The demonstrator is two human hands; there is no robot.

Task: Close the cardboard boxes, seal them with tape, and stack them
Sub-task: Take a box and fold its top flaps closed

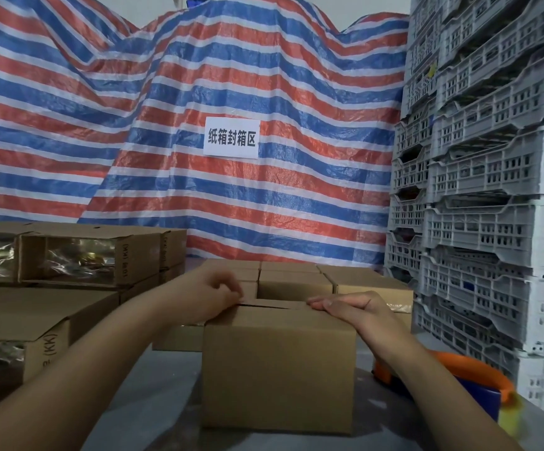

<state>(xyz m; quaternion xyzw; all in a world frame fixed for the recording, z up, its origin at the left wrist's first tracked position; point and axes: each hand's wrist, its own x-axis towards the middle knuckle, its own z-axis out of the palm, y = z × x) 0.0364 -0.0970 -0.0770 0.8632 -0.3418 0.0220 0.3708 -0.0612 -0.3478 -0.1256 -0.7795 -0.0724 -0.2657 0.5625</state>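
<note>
Plain brown cardboard box (277, 366) sits mid grey table (153, 398). Left hand (213, 292) fingers curled, pinching a top flap; right hand (345, 307) fingers flat on top. Press flaps flush w/ seam tight before taping.

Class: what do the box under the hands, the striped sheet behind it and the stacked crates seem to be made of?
Box: brown cardboard, matte, creased flaps.
Striped sheet: likely woven plastic tarpaulin, crinkled with slight sheen.
Crates: apparently moulded grey-white plastic, perforated walls.

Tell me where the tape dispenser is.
The tape dispenser sits low on the right of the head view, beside the right forearm, between the cardboard box and the grey crates.
</note>
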